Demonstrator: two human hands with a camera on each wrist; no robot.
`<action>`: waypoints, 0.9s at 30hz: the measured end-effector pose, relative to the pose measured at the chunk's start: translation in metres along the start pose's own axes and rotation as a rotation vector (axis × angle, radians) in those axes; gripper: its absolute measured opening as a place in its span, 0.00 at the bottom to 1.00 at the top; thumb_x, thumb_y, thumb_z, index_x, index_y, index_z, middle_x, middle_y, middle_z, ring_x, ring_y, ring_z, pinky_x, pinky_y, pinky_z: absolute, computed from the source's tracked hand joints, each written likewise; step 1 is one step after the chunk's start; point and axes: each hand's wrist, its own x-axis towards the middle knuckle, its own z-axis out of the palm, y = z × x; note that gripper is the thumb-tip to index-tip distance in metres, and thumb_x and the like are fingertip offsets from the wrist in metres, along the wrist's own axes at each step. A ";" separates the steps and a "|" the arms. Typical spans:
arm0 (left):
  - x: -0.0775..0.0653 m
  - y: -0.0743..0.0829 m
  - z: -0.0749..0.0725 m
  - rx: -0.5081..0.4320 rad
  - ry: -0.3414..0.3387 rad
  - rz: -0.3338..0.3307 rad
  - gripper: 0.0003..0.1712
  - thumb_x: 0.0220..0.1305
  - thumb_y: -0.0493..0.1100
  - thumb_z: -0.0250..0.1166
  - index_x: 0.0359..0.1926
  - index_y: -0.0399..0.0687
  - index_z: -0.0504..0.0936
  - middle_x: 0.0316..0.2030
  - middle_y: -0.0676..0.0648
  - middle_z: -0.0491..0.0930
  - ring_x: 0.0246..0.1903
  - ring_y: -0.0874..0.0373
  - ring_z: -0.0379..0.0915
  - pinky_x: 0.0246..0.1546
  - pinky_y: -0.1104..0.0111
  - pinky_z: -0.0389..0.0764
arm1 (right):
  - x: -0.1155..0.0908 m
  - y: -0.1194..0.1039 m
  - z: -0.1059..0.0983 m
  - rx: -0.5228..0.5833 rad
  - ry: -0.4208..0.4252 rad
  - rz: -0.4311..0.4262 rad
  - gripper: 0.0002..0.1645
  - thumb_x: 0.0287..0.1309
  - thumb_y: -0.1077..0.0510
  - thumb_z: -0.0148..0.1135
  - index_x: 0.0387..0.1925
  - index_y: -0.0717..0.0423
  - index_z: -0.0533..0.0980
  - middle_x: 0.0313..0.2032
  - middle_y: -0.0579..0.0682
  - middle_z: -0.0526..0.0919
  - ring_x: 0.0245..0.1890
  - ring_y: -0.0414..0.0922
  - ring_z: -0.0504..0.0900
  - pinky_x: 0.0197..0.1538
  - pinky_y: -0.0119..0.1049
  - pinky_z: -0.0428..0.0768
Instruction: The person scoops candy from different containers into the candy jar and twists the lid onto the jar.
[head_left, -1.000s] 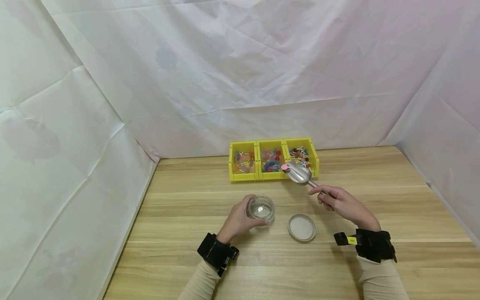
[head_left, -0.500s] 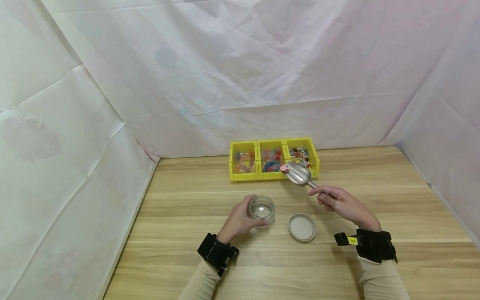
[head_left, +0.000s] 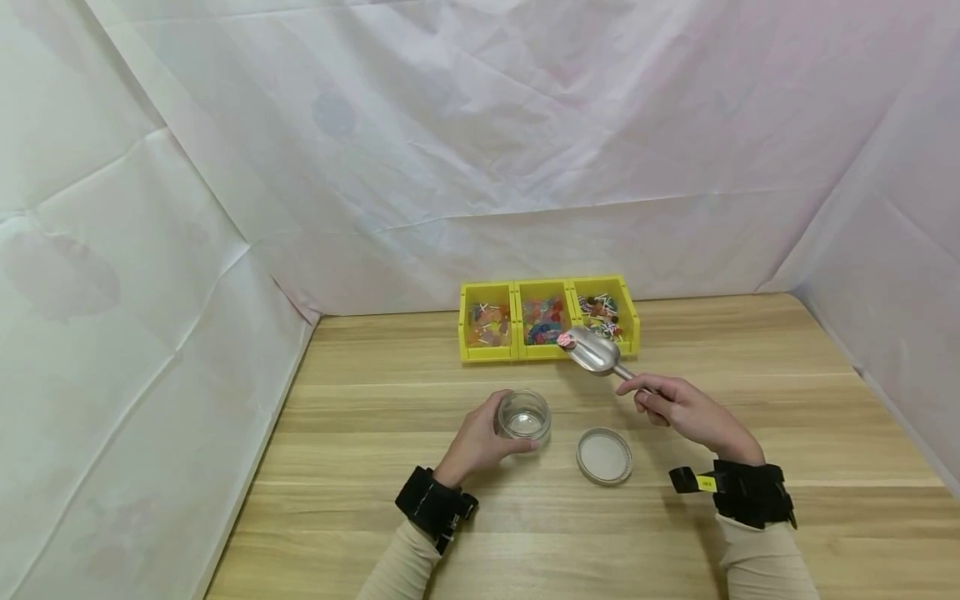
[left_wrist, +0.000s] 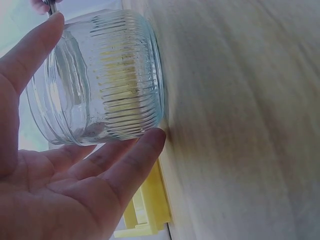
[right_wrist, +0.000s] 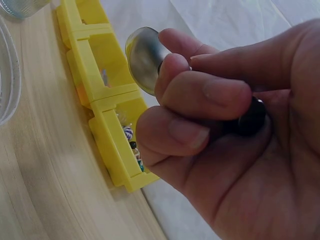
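In the head view my left hand (head_left: 483, 437) is wrapped round the side of a clear glass jar (head_left: 524, 416) that stands upright on the table. Nothing shows inside the jar; its ribbed wall (left_wrist: 125, 75) sits between thumb and fingers in the left wrist view. My right hand (head_left: 690, 412) grips the handle of a metal scoop (head_left: 596, 353), held above the table in front of the yellow bins. A pink swirled candy (head_left: 567, 341) lies at the scoop's tip. In the right wrist view curled fingers cover most of the handle, and the scoop's rounded underside (right_wrist: 146, 59) shows.
Three joined yellow bins (head_left: 487, 353) stand at the back, holding small colourful candies, some with white sticks. A round lid (head_left: 603, 456) lies on the wooden table (head_left: 352, 467) right of the jar. Pale cloth walls (head_left: 480, 150) enclose the back and sides.
My right hand's scoop, with the pink candy at its tip, has shifted slightly left and nearer to me. The left hand and jar have stayed in place.
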 end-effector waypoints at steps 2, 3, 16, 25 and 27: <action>0.000 0.000 0.000 0.001 -0.002 0.007 0.54 0.44 0.58 0.81 0.70 0.50 0.65 0.63 0.43 0.74 0.63 0.46 0.69 0.63 0.49 0.70 | 0.000 0.000 0.000 -0.003 -0.008 -0.025 0.15 0.76 0.61 0.45 0.53 0.60 0.76 0.25 0.50 0.67 0.22 0.46 0.66 0.23 0.36 0.67; 0.000 0.000 0.000 -0.001 -0.003 0.012 0.54 0.45 0.57 0.81 0.70 0.50 0.66 0.63 0.43 0.74 0.63 0.46 0.69 0.63 0.49 0.70 | 0.000 0.001 0.000 -0.005 -0.012 -0.037 0.14 0.76 0.61 0.45 0.53 0.60 0.76 0.25 0.51 0.67 0.21 0.47 0.66 0.23 0.36 0.67; 0.001 -0.001 -0.001 -0.028 -0.012 0.029 0.53 0.44 0.57 0.81 0.70 0.49 0.66 0.63 0.44 0.75 0.63 0.48 0.69 0.64 0.50 0.69 | 0.000 -0.001 0.000 0.001 -0.069 -0.073 0.15 0.76 0.62 0.44 0.53 0.62 0.76 0.23 0.52 0.66 0.20 0.48 0.65 0.23 0.41 0.67; 0.001 -0.002 -0.002 -0.031 -0.013 0.025 0.53 0.44 0.56 0.81 0.69 0.49 0.67 0.62 0.44 0.75 0.63 0.47 0.70 0.64 0.50 0.69 | 0.000 0.000 -0.001 -0.010 -0.092 -0.098 0.15 0.77 0.61 0.44 0.53 0.60 0.76 0.22 0.53 0.66 0.18 0.47 0.64 0.23 0.41 0.67; 0.001 -0.002 -0.001 -0.034 -0.014 0.025 0.52 0.44 0.56 0.81 0.69 0.49 0.67 0.61 0.45 0.76 0.62 0.48 0.70 0.64 0.50 0.69 | -0.001 0.000 -0.001 -0.007 -0.103 -0.108 0.15 0.77 0.62 0.44 0.53 0.60 0.76 0.21 0.55 0.65 0.18 0.48 0.63 0.23 0.42 0.67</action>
